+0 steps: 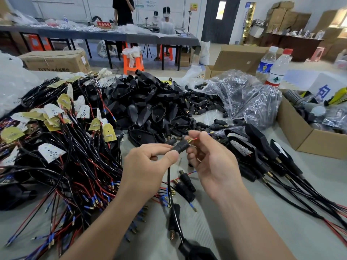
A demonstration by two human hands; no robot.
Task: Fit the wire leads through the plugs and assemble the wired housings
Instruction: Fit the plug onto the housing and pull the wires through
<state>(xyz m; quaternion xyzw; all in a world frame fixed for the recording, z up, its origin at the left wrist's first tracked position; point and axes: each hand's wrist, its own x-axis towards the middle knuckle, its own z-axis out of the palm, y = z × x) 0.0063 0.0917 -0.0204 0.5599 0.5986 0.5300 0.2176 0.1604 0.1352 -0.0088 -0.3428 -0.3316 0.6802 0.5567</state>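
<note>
At the far left of the table (323, 177) lay a tangled heap of black and red wires (78, 162). It was dotted with small yellow and white boards (51, 152), and the blue-sleeved wire ends fanned out towards the near edge. Just beside the heap, further back, rose a mound of black housings (142, 102), with loose plugs (199, 106) spilling from its right side.

In front of the mound, above the table, the person's left hand (148, 162) pinched a black plug (181, 147) between thumb and forefinger, the remaining fingers curled loosely behind. The plug was tilted, its brass threaded tip (189, 140) pointing up and to the right. A thin red wire lead (195, 139) stuck out of that tip. The right hand (212, 162) had the lead nipped between thumb and forefinger, with the other fingers folded in towards the palm. From the plug's back end a black cable (169, 184) hung down to a dark housing body (195, 250), partly cut off at the bottom edge of view. A few more plugs (185, 184) lay on the table under the hands.

To the right, a row of wired housings (262, 147) lay side by side, their cables trailing towards the near right corner. Behind them sat a crumpled clear plastic bag (244, 94), and beyond it two water bottles (265, 62) stood upright. An open cardboard box (300, 132) of mixed parts closed off the far right.
</note>
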